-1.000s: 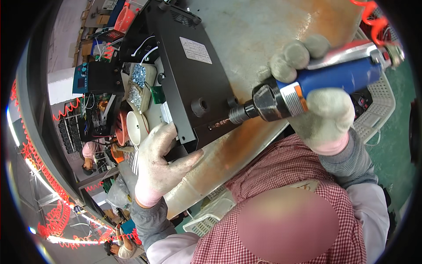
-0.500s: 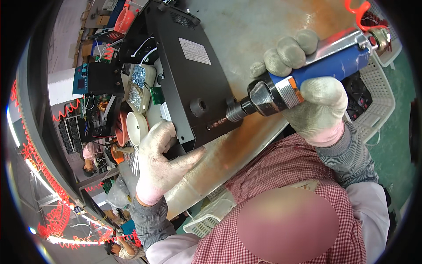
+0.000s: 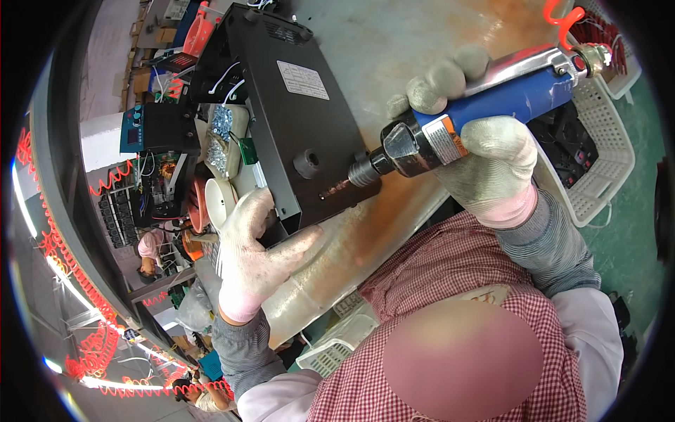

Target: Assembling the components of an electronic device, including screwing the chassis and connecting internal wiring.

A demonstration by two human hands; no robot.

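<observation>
A black metal case [image 3: 309, 126] with a white label and two round black feet lies tilted across the bench. My left hand [image 3: 256, 253], in a pale glove, grips the case's near corner, its thumb spread along the near edge. In my gloved right hand [image 3: 485, 151] is a blue air screwdriver [image 3: 517, 98] with a black head and silver lever, fingers wrapped round its body. Its reddish bit [image 3: 334, 190] points at the case's face near the near end; whether the tip touches is hard to tell.
A red coiled hose [image 3: 562, 21] runs from the tool's rear end. White baskets [image 3: 615, 148] stand at the right, one holding black parts. Left of the case are a tray of small metal parts [image 3: 223, 137], a white bowl [image 3: 218, 202] and a blue-fronted device [image 3: 133, 130].
The air screwdriver and my right hand have shifted slightly left, the bit tip moving left along the case. The case has moved a little left in view. Both grips look the same.
</observation>
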